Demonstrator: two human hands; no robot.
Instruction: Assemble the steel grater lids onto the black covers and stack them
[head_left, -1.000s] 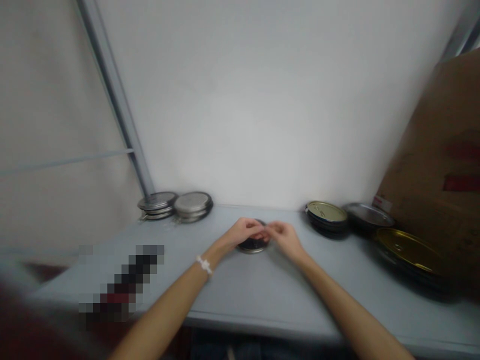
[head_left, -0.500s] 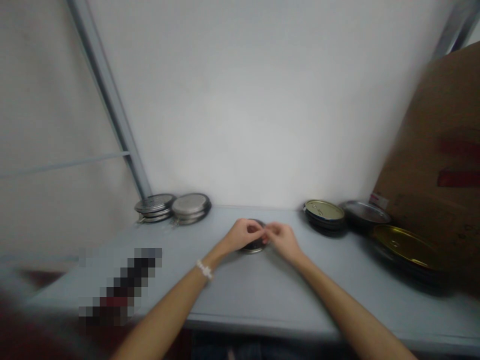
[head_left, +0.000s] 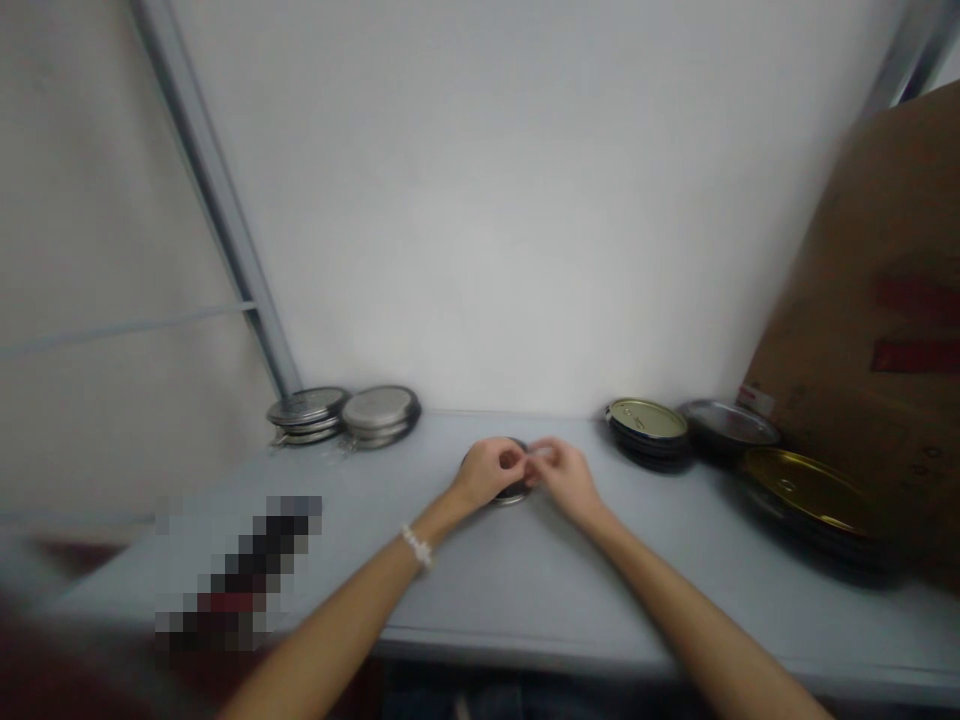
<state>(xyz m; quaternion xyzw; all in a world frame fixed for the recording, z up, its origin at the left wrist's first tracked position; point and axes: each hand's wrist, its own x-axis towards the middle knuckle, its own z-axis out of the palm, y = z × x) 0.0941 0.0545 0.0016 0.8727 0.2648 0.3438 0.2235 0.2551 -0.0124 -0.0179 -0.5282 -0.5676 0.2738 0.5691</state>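
Observation:
Near the middle of the table, a dark round tin or lid with a metal rim (head_left: 514, 497) lies mostly hidden under both hands. My left hand (head_left: 484, 474) is over its left side, thumb and forefinger pinched together. Opposite it, my right hand (head_left: 566, 480) is also closed in a pinch at the tin's right edge. The fingertips of the two hands meet or nearly meet. Whatever is between them is too small and blurred to name.
Silvery round lids stand in two stacks (head_left: 381, 408) at the back left. On the right are a stack with a pale gold lid (head_left: 646, 418), a silver lid (head_left: 731, 422) and a larger gold lid (head_left: 814, 490). A cardboard box (head_left: 870, 300) rises behind them. A pixelated patch covers the left front.
Both hands stay pinched over the dark tin, with only a slight shift of the left wrist and right fingers. The stacks stay in place.

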